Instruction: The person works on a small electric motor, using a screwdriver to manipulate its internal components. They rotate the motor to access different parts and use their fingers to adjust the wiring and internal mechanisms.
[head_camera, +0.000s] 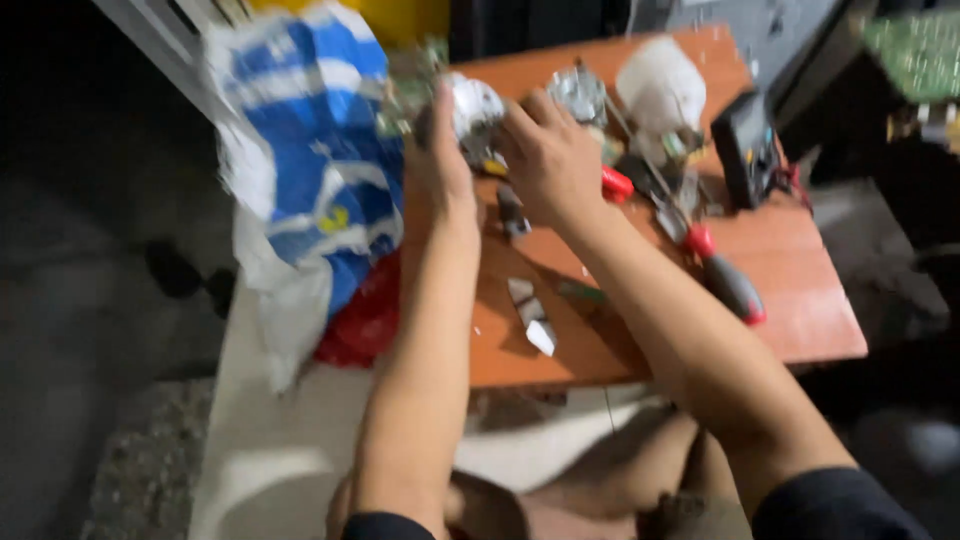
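White round part (472, 112), small and blurred, sits above the far left of the orange bench (800, 320), gripped between both hands. Left hand (440, 170) backs it with fingers closed along its side; right hand (548, 160) has fingers curled over its front. Keep both grips firm and work above the bench. Red-handled screwdriver (728, 280), black meter (745, 150) and blue-white bag (310, 160) lie around; surroundings are dark.
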